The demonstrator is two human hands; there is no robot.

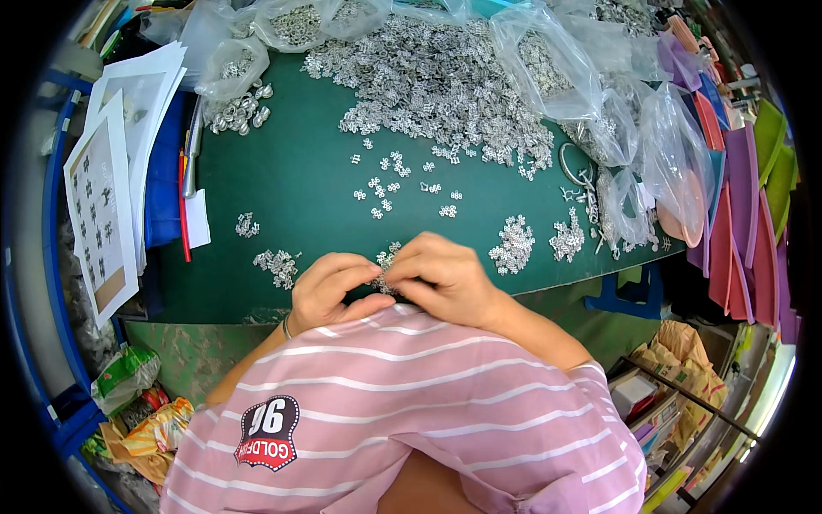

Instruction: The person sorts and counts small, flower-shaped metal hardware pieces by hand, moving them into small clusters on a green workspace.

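Observation:
Both hands meet at the near edge of the green table, over a small pile of silver metal pieces (387,255). My left hand (332,289) is closed, its thumb and fingertips drawn together beside the pile. Curled over from the other side, my right hand (447,276) has its fingertips pressed together close to the left ones. Whatever the fingertips pinch is hidden or too small to make out. Left of my hands lies a heap of small silver pieces (277,267), with a smaller cluster (247,225) beyond it. To the right sit two more heaps, one (512,245) nearer than the other (567,237).
A large mound of silver pieces (445,81) covers the far table (282,171), with clear plastic bags (548,60) around it. Loose pieces (381,187) lie scattered midway. Printed sheets (103,206) and a red pencil (183,206) are at left; colored bins (736,214) stand at right.

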